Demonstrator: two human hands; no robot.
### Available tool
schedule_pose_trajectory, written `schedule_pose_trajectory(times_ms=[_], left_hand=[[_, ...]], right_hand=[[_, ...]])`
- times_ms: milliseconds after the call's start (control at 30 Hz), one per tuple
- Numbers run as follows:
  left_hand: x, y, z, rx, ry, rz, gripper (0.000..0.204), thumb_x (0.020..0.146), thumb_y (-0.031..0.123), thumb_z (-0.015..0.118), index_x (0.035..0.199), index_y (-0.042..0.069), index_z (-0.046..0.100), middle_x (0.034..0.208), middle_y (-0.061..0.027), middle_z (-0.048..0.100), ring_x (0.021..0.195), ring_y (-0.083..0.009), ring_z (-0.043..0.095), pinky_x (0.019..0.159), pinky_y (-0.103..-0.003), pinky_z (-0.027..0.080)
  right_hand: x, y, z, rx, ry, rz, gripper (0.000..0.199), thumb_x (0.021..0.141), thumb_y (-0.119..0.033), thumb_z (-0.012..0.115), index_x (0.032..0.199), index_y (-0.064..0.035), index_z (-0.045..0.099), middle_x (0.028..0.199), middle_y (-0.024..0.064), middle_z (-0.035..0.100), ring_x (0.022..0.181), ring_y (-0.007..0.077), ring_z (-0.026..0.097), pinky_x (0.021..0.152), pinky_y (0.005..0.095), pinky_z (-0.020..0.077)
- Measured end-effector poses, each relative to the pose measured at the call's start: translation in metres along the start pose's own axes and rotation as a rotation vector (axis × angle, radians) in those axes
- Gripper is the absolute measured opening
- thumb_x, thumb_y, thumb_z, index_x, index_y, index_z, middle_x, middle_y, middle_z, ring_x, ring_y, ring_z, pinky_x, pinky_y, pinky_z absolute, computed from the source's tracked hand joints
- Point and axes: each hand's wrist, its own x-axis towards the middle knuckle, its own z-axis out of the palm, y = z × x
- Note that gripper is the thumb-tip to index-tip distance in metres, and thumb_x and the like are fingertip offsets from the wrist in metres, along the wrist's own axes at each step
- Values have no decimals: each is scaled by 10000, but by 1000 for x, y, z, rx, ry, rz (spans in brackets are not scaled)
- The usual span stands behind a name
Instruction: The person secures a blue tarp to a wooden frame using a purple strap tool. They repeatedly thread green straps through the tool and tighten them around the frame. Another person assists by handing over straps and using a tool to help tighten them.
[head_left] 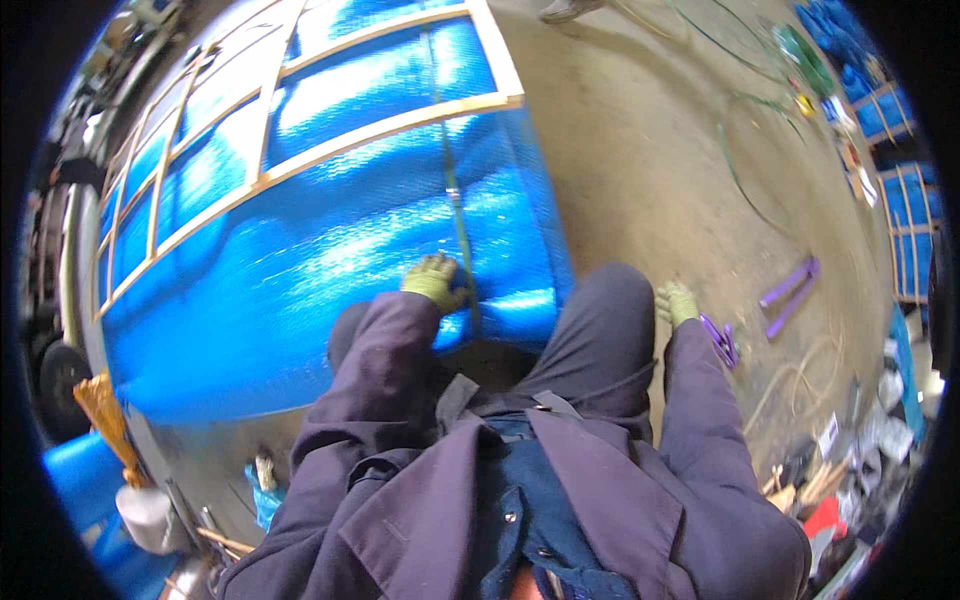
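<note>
My left hand (pixel 434 282), in a yellow-green glove, lies with its fingers spread on the side of a large bundle in shiny blue wrapping (pixel 330 260). Just right of it a dark green strap (pixel 456 200) runs down over the wrapping, with a small metal buckle (pixel 453 193) on it. Beside my right knee hangs my gloved right hand (pixel 677 302), low over the floor, its fingers loosely apart and nothing visible in them. A purple-handled tool (pixel 720 342) is close to its wrist. Farther right on the floor lies another tool with long purple handles (pixel 790 296).
A wooden slat frame (pixel 345 142) covers the bundle's top. Loose green strapping (pixel 735 165) curls over the concrete floor (pixel 630 130), and pale strapping (pixel 800 385) lies at right. Scraps and sticks (pixel 825 480) are heaped at lower right. A white roll (pixel 150 515) stands at lower left.
</note>
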Motion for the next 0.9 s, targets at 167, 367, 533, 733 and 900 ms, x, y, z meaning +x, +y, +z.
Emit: schedule_pose_trajectory(times_ms=[167,367,533,733,900], left_hand=[[-40,10,-18,-196,-91,42,663,1019,568,673,1539,158,628,1594,-168,615,1514,-374,534,1234,-484,454],[-114,-26,-54,-290,215,-12,609,1057,526,655,1523,133,643,1560,-178,640,1473,-383,570,1238,-481,446],[-179,-130,-34,-440,347,-392,692,1060,577,636,1583,127,587,1672,-171,539,1569,-372,469,1291,-489,377],[-204,-218,89,-308,303,-864,896,1070,722,472,1760,173,313,1835,-161,253,1693,-392,211,1366,-550,149],[-189,-224,154,-233,499,-865,861,1089,687,432,1775,186,296,1852,-141,216,1720,-339,147,1380,-558,23]], right_hand=[[-31,-138,114,-250,-152,-471,493,1101,-372,688,1484,-64,646,1105,48,746,900,140,687,763,311,547],[-116,-238,270,-495,-260,-791,646,1070,-415,716,1557,-8,595,1426,174,713,1314,244,675,1152,372,500],[-137,-265,369,-822,-288,-992,771,1003,-466,765,1597,-21,558,1606,271,579,1495,381,561,1248,450,433],[-91,-283,459,-1159,-142,-1276,866,988,-437,770,1677,-36,433,1730,242,435,1593,416,430,1313,476,355],[-54,-315,516,-1496,-15,-1232,999,925,-379,830,1745,-128,319,1802,180,325,1655,387,322,1350,494,285]])
